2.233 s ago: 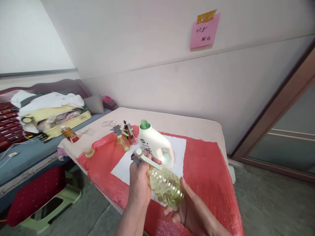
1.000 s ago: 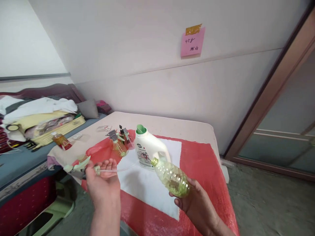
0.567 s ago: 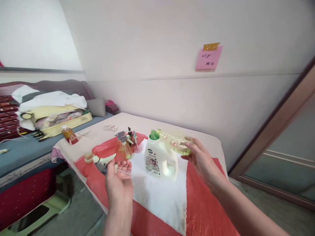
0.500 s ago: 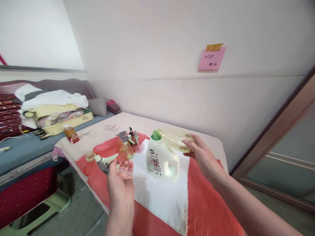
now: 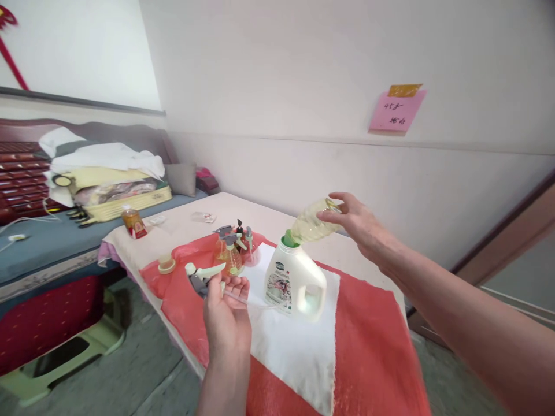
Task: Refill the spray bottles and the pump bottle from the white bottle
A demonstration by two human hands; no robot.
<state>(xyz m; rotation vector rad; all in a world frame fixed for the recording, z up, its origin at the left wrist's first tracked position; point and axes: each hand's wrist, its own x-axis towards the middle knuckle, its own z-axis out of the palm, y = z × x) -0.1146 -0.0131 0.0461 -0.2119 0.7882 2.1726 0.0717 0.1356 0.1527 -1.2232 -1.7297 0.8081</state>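
My left hand (image 5: 228, 303) is closed around a spray trigger head (image 5: 200, 279), grey and pale green, whose clear dip tube (image 5: 251, 304) points right towards the jug. In my right hand (image 5: 353, 222) is a clear yellowish plastic bottle (image 5: 313, 222), gripped at its base end. It is tipped so that its mouth meets the green opening (image 5: 288, 238) of a white detergent jug (image 5: 292, 283). The jug stands upright on a white cloth (image 5: 299, 358), its handle to the right. Whether liquid is running from the bottle I cannot tell.
Several spray bottles (image 5: 233, 254) stand behind my left hand on a red cloth (image 5: 373, 335). A round cap (image 5: 166, 264) lies at the left, and an amber bottle (image 5: 134, 222) at the table's far left edge. A stool (image 5: 65, 358) is on the floor at left.
My right hand has lifted the bottle's base end, so the bottle slopes more steeply into the jug's mouth. My left hand keeps holding the spray trigger head. The view has shifted slightly.
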